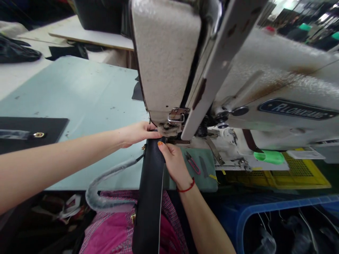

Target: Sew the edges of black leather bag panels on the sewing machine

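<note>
Black leather panel (150, 190), pale-edged, held by left hand (136, 133) and right hand (174, 164).

On the pale green table (79, 91), at its left edge, lies a flat black panel (29, 141) with a brass stud (39, 134). At the table's near right corner, a dark green mat (209, 174) carries red-handled thread snips (192, 163). Just right of the table sits a yellow mesh tray (299, 174), with a bright green plastic piece (268, 157), perhaps a cone, above it. Below the table's right end stands a blue crate (265, 211). Beyond its far edge rest a pale board (90, 37) and a black heap (16, 53).
</note>
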Demonstrator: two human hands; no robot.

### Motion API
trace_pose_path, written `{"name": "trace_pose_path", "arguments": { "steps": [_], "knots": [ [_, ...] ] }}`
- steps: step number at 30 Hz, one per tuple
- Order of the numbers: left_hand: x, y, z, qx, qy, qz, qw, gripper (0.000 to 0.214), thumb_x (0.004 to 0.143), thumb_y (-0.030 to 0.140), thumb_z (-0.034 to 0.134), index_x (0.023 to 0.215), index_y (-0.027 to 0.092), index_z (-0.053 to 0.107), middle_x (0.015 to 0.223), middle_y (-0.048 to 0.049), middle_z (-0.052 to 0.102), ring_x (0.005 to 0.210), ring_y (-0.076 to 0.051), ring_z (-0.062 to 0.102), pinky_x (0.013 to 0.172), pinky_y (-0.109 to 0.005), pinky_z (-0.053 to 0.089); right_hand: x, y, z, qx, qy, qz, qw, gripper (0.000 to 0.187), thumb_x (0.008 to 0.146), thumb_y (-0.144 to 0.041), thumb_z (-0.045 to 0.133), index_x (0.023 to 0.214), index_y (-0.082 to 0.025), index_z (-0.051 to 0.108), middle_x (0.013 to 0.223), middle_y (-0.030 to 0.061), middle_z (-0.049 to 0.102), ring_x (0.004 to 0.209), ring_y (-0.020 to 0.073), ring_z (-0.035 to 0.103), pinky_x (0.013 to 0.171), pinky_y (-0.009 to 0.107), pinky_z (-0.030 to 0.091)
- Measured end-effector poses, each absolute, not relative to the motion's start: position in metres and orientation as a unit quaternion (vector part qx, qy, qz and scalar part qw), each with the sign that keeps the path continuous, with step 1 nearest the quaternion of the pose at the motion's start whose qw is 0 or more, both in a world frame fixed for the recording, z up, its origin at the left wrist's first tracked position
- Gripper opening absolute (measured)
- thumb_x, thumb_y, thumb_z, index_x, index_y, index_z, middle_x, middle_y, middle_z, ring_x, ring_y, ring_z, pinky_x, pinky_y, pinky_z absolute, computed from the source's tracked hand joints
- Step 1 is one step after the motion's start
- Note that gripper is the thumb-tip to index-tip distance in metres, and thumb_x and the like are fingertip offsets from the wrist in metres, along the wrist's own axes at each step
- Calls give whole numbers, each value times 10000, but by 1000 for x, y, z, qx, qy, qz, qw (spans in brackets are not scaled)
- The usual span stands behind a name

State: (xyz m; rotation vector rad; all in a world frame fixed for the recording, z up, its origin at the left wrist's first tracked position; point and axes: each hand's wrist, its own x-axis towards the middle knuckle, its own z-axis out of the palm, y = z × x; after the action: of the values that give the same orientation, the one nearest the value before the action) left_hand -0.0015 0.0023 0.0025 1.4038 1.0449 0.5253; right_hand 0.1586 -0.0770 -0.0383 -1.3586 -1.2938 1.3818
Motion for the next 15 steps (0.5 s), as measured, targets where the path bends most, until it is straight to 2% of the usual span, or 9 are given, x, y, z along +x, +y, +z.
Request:
{"name": "trace_pose_path", "arguments": {
  "steps": [5, 7, 9, 13, 15],
  "knots": [
    [-3, 4, -5, 602, 436, 228, 628, 345, 738, 451, 736, 987, 213, 750, 1065, -18, 752, 1123, -262, 633, 1017, -393, 493, 164, -72, -37, -533, -523, 552, 372, 452, 880, -546, 497, 610, -193, 412, 578, -40, 316, 551, 95, 307, 500, 242, 200],
    [-6, 7, -7, 601, 442, 228, 625, 358, 725, 452, 746, 988, 210, 751, 1051, -19, 754, 1107, -276, 644, 1008, -409, 499, 164, -73, -35, -534, -529, 547, 369, 453, 884, -540, 487, 602, -197, 396, 576, -40, 309, 549, 94, 296, 499, 243, 198],
    [-13, 9, -10, 603, 452, 243, 612, 376, 779, 456, 689, 1034, 184, 735, 1078, -17, 747, 1105, -265, 643, 1013, -413, 487, 165, -76, -33, -535, -537, 540, 366, 468, 886, -541, 484, 589, -203, 353, 576, -42, 290, 547, 91, 276, 499, 245, 191],
    [-43, -4, -33, 618, 530, 313, 489, 456, 938, 404, 456, 1257, 110, 597, 1183, -13, 698, 1158, -207, 592, 1082, -391, 396, 170, -90, -28, -535, -546, 532, 364, 495, 907, -528, 482, 589, -210, 274, 578, -49, 245, 540, 82, 239, 494, 251, 173],
    [-58, -23, -49, 626, 560, 308, 448, 486, 935, 390, 463, 1324, 107, 534, 1240, -32, 668, 1154, -202, 590, 1081, -371, 399, 173, -99, -27, -537, -548, 532, 358, 496, 922, -515, 479, 594, -209, 269, 582, -50, 235, 540, 80, 231, 493, 254, 168]
  ]
}}
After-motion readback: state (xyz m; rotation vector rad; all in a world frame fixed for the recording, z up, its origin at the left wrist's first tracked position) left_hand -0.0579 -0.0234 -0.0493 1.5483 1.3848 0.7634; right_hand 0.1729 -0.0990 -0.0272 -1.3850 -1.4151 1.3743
